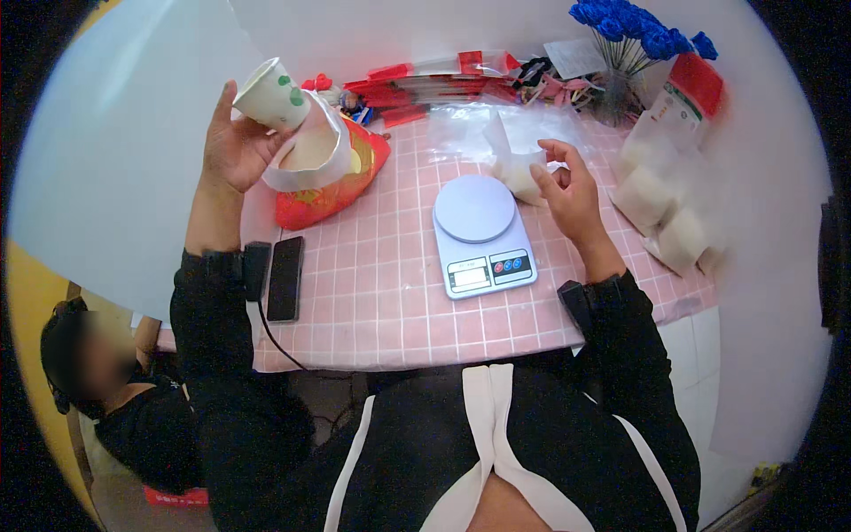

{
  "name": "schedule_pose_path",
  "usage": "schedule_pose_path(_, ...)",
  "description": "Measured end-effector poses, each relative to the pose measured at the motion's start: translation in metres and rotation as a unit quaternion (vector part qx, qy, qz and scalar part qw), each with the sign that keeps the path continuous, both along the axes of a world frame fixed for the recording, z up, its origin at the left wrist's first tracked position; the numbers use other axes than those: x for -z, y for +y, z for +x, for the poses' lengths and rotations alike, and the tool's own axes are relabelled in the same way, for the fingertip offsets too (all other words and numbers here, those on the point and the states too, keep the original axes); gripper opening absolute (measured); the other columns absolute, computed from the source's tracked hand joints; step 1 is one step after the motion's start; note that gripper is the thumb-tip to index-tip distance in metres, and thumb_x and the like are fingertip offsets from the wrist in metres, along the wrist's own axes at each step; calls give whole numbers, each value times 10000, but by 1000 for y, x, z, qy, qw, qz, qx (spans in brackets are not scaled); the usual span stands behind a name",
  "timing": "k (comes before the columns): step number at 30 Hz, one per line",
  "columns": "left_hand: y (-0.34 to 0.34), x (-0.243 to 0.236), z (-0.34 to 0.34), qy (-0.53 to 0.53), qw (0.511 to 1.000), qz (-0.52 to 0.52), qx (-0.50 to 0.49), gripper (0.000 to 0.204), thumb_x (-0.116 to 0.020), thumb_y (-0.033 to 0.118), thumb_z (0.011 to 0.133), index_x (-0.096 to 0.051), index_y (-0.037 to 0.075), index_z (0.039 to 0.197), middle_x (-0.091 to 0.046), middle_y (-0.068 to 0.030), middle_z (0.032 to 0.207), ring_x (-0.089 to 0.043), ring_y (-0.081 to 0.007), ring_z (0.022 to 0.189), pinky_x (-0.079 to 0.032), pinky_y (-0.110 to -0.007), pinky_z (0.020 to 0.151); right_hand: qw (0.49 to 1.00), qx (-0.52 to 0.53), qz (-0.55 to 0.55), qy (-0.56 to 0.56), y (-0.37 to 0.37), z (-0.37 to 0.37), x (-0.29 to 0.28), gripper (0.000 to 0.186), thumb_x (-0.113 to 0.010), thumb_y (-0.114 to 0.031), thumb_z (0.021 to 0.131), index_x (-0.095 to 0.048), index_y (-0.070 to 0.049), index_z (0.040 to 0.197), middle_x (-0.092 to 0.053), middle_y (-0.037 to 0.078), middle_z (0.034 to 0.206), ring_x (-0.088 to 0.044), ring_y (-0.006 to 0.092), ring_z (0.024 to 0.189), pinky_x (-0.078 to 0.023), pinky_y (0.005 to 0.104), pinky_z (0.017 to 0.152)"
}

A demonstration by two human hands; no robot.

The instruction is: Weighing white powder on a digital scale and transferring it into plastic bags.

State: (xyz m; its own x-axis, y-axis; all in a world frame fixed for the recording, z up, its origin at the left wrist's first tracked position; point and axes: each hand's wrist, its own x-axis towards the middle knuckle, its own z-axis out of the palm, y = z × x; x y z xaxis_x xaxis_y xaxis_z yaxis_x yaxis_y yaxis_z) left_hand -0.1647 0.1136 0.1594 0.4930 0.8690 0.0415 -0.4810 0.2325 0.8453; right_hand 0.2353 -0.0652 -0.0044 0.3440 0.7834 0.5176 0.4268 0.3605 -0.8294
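Note:
My left hand (238, 146) is closed round a white paper cup (273, 96) with a green print, tilted above a large red bag (341, 191). The bag's white rim is rolled down, and pale grains (310, 146) show inside. My right hand (572, 191) is at the side of a small clear plastic bag (516, 164), thumb and fingers bent at its upper edge. Something white fills the small bag's lower part. In front of that bag stands a white kitchen scale (483, 235) with a bare round plate.
A black phone (285, 278) lies near the left edge of the pink checked tablecloth (372, 301). Filled bags (660, 208) stand at the right. Flat red-and-clear packaging (434, 84) and blue flowers (634, 27) are at the back. Another person (133, 399) is at lower left.

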Motion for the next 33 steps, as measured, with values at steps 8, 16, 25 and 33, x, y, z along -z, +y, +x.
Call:
schedule_pose_path(8, -86, 43, 70, -78, 985, 8, 154, 649, -690, 459, 848, -480, 52, 1307, -620, -191, 1147, -632, -336, 1039, -572, -297, 546, 993, 53, 54, -96, -1, -6, -20, 450, -723, -140, 820, -571, -108, 1242, -572, 109, 1142, -542, 106, 601, -482, 250, 567)
schedule_pose_path(16, -89, 80, 110, 134, 979, 65, 138, 508, -743, 135, 803, -501, 62, 1244, -651, -99, 1080, -618, -131, 855, -483, -243, 588, 900, 77, 109, -415, 3, 1, -53, 346, -755, -238, 793, -614, -92, 1073, -550, 130, 1236, -659, 317, 901, -551, 383, 733)
schedule_pose_path(25, -84, 60, 169, 251, 936, 185, 165, 543, -782, 175, 737, -535, 6, 1189, -629, -90, 973, -596, -160, 765, -475, -267, 580, 943, 68, 113, -305, -2, 8, -31, 261, -766, -209, 767, -625, -85, 948, -578, 136, 1189, -623, 324, 1030, -537, 388, 798)
schedule_pose_path(33, -63, 55, 203, 381, 886, 234, 126, 452, -809, 156, 695, -622, -2, 1075, -664, -86, 882, -622, -145, 714, -495, -277, 543, 953, 50, 146, -262, -7, 9, -30, 313, -778, -138, 725, -637, -95, 1001, -561, 139, 1204, -592, 320, 1073, -529, 380, 819)
